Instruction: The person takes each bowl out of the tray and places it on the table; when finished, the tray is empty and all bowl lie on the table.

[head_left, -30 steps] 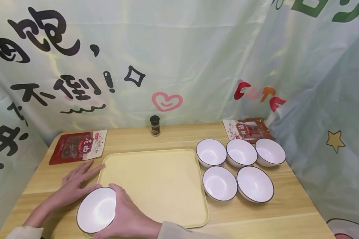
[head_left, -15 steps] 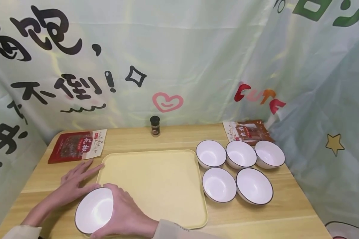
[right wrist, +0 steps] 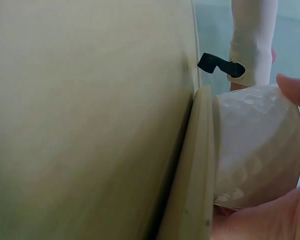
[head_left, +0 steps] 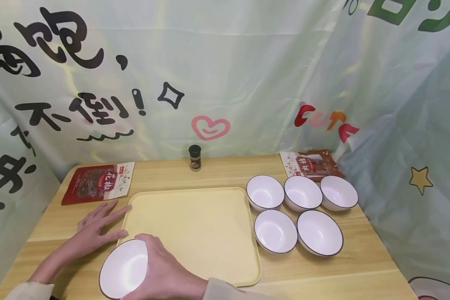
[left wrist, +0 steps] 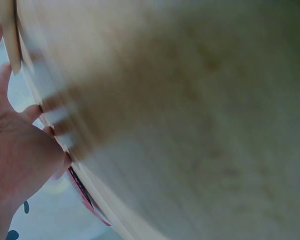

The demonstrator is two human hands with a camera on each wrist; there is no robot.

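Note:
At the near left corner of the cream tray (head_left: 195,233), my right hand (head_left: 165,268) grips a white bowl (head_left: 123,268) with a dark rim, thumb on the near side and fingers on the far side. Seen from the right wrist, the bowl's faceted outer wall (right wrist: 255,150) has its base against the tray (right wrist: 195,150) or just above it; which of these I cannot tell. My left hand (head_left: 97,229) lies with fingers spread at the tray's left edge, its index fingertip touching that edge. The left wrist view shows this hand's palm (left wrist: 25,150) and extended fingers.
Several matching white bowls, one of them a near bowl (head_left: 275,231), stand along the tray's right side. A red spice packet (head_left: 97,183) lies at the back left and another packet (head_left: 311,164) at the back right. A black-capped spice bottle (head_left: 195,158) stands behind the tray.
Over the last half second, the gripped bowl and my right hand have shifted slightly right and toward the near edge. My left hand stays in place.

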